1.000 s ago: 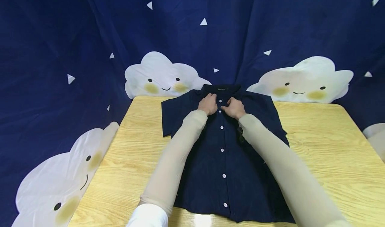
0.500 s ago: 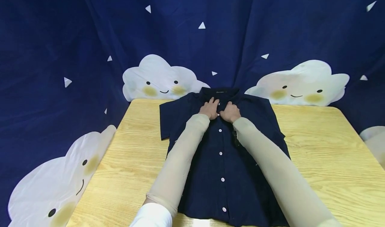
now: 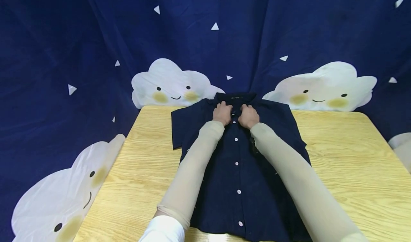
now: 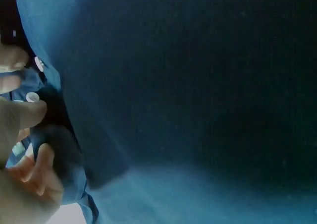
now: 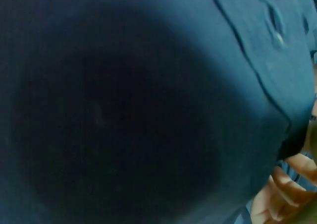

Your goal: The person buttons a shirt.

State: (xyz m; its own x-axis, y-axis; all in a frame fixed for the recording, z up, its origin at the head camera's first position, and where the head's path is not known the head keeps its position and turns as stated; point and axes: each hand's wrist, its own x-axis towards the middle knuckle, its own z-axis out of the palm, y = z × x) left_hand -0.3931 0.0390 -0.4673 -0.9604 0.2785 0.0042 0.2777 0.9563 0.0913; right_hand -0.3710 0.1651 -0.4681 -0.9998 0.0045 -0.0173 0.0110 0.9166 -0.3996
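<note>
A dark navy short-sleeved button-up shirt (image 3: 221,199) lies front side up, its collar (image 3: 236,98) at the far end. My left hand (image 3: 222,113) pinches the front opening just below the collar, on the left of the button line. Opposite it, my right hand (image 3: 248,116) pinches the other side, with a small gap between the hands. In the left wrist view, fingertips press close around a white button (image 4: 32,97). The right wrist view is mostly dark cloth, with a buttonhole (image 5: 275,23) near the edge and curled fingers (image 5: 285,189) at lower right.
The shirt lies on a light wood-grain table (image 3: 144,156). Behind and left of it hangs a navy curtain (image 3: 192,28) with smiling white clouds (image 3: 173,80). More white buttons (image 3: 237,163) run down the shirt's front toward the near hem.
Half a second ago my left fingers lay spread on the cloth; now they are curled at the opening. The right thumb has drawn in from the button line. The shirt stays in place.
</note>
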